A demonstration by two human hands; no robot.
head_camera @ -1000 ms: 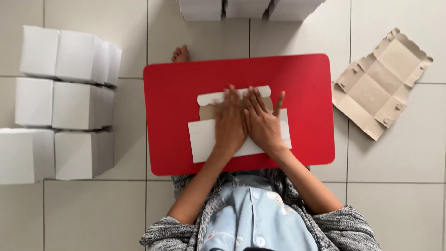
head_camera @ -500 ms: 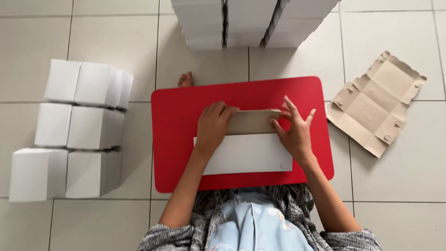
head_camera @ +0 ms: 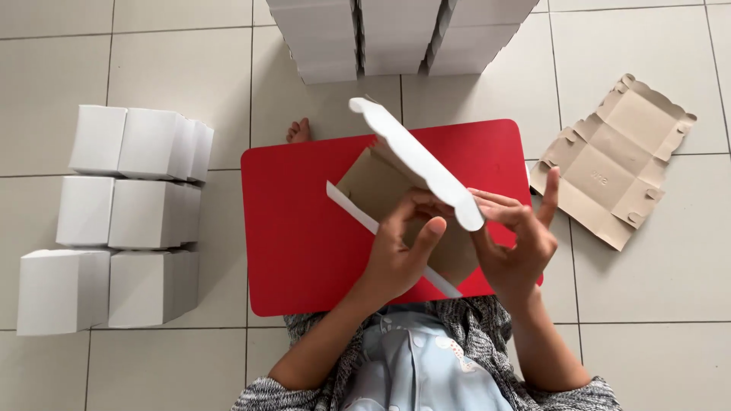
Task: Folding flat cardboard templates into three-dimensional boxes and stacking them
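Observation:
A cardboard box blank (head_camera: pixel 396 171), white outside and brown inside, is lifted and tilted above the red lap table (head_camera: pixel 297 228). My left hand (head_camera: pixel 400 255) grips its lower middle, with the thumb raised against the brown inner face. My right hand (head_camera: pixel 514 236) pinches the near end of its white scalloped flap, index finger sticking up. Both hands hold the same blank.
Folded white boxes (head_camera: pixel 122 221) stand in stacked rows on the tiled floor at the left. More stacks of white boxes (head_camera: pixel 396 34) rise at the top. A flat unfolded brown blank (head_camera: pixel 613 171) lies on the floor at the right. A bare foot (head_camera: pixel 298 131) shows behind the table.
The blank lay flat on the red table under both pressing hands. It has since been lifted and partly folded, with the white flap raised toward the camera.

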